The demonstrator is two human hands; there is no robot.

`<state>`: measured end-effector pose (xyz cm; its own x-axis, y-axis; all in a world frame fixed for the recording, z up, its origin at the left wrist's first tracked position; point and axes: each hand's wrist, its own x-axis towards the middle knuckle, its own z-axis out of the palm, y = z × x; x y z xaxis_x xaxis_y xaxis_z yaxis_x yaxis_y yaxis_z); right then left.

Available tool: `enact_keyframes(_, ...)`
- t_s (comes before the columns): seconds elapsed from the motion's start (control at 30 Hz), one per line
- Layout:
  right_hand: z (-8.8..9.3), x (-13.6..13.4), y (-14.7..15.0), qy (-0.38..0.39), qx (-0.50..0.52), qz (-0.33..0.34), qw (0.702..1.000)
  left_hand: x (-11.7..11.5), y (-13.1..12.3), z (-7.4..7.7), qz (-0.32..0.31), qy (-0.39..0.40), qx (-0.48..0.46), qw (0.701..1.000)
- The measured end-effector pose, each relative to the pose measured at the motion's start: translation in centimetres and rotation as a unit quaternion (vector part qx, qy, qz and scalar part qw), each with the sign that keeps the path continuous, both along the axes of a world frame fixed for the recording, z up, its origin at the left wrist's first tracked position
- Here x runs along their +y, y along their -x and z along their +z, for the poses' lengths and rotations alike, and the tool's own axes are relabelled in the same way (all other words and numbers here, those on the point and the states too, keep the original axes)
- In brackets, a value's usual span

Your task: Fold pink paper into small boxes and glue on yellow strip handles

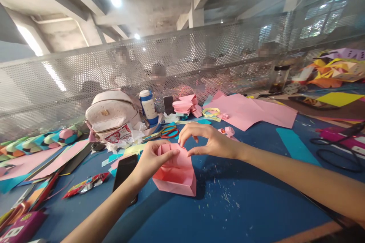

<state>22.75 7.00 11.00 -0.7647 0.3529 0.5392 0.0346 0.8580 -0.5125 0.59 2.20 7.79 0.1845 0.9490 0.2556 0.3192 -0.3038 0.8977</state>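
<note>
A folded pink paper box (178, 186) stands on the blue table in front of me, its inside facing up and its back flap raised. My left hand (155, 155) grips the flap from the left, thumb on the near face and fingers behind. On the right, my right hand (209, 140) arches over the flap's top corner, with thumb and fingertips close together at the paper edge. Beneath my left wrist lies a black phone (125, 174), partly covered by the arm. A small pink tape roll (229, 132) sits just behind my right hand.
Scissors (168, 132), a white backpack (112, 110) and a bottle (148, 106) stand towards the back. Pink sheets (251, 110) lie at the back right. A red snack wrapper (85, 185) and a magenta device (24, 226) are left. A perforated metal screen (176, 53) separates me from other people.
</note>
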Motion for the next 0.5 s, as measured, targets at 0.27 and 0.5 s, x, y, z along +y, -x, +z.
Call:
enact_keyframes(0.27, 0.42, 0.25, -0.2, 0.023, -0.044, 0.07, 0.996, -0.42, -0.25, 0.3, -0.071, 0.043, 0.033, 0.996)
enact_keyframes(0.5, 0.3, 0.89, -0.43, 0.054, -0.109, 0.122, 0.985, -0.28, -0.27, -0.14, -0.084, 0.027, 0.07, 0.994)
